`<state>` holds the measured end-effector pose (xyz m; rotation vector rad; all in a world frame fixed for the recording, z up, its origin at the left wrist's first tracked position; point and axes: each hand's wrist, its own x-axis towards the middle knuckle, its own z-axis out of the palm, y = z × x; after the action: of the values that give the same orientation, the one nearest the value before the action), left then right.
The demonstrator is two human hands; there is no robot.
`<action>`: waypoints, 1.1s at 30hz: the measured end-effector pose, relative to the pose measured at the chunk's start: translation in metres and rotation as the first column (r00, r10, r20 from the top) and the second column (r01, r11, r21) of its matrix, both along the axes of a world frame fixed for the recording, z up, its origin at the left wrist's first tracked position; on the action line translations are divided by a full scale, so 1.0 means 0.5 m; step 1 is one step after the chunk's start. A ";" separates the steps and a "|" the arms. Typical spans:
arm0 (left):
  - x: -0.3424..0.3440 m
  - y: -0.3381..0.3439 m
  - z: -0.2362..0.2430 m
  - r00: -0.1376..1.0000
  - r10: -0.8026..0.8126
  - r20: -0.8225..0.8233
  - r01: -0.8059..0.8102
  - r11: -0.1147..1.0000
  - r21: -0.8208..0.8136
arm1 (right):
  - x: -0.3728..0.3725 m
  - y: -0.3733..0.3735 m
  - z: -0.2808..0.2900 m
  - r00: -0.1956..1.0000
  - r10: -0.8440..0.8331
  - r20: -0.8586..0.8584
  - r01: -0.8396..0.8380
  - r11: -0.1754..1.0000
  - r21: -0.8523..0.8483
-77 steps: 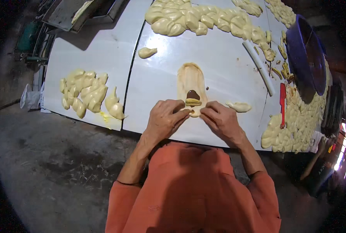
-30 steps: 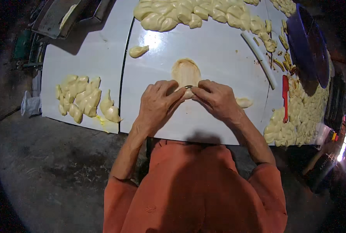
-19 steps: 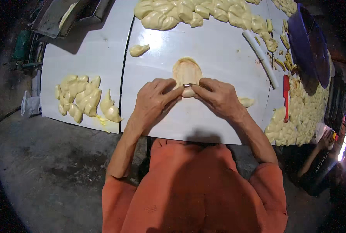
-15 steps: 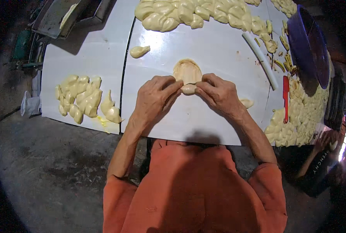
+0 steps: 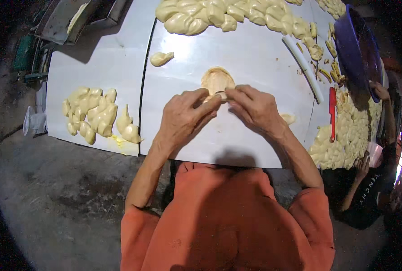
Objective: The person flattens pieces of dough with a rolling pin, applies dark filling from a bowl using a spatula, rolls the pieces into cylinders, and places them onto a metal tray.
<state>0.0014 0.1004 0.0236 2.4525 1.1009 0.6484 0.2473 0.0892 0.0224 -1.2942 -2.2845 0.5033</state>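
Note:
On the white tabletop before me lies a flattened oval of pale dough (image 5: 217,77). Its near edge is folded over into a small roll, with a dark bit showing at the fold. My left hand (image 5: 187,112) pinches the left end of that roll, its fingertips reaching to the middle. The right end is between the closed fingers of my right hand (image 5: 256,108). Those fingers partly hide the roll. Past my right wrist sits a small dough piece (image 5: 288,119), and a lone dough lump (image 5: 161,58) rests farther off at left.
Dough lumps (image 5: 187,20) spread along the far side, with others (image 5: 91,113) at left. At right are a white rod (image 5: 303,68), yellow-brown strips (image 5: 326,76), a red flat tool (image 5: 332,113), more dough (image 5: 341,144) and a purple basin (image 5: 356,54). A co-worker's hand (image 5: 380,91) touches the basin.
My left fingers have moved right along the rolled edge, which now lies slightly farther from me and is more covered. At right, a co-worker's hand has come to the purple basin's rim.

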 end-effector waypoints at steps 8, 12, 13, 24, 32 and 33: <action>-0.006 0.008 -0.013 0.981 0.190 -0.024 -0.191 0.981 -0.027 | 0.016 0.021 0.001 0.993 -0.015 0.119 0.008 0.998 0.061; -0.005 0.008 -0.012 0.986 0.139 -0.088 -0.135 0.989 0.056 | 0.027 0.018 -0.006 0.987 0.028 0.161 -0.034 0.999 0.038; -0.003 0.012 -0.012 0.982 0.171 -0.078 -0.167 0.985 0.053 | 0.026 0.025 -0.006 0.988 0.003 0.152 -0.006 1.000 0.019; -0.001 0.066 -0.029 0.930 -0.018 -0.367 0.011 1.000 -0.022 | 0.023 0.065 -0.017 0.911 0.043 0.411 -0.051 0.999 0.009; -0.009 0.068 -0.019 0.999 -0.043 0.012 0.041 0.995 0.089 | 0.021 0.052 -0.004 0.985 0.098 0.141 -0.109 0.992 0.066; -0.011 0.067 -0.027 1.000 -0.004 -0.015 0.006 0.993 0.115 | 0.020 0.056 -0.012 0.987 0.068 0.144 -0.080 0.994 0.078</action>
<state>-0.0039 0.1337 0.0099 2.5603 1.0903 0.7125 0.2574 0.1174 0.0162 -1.2442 -2.4499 0.3454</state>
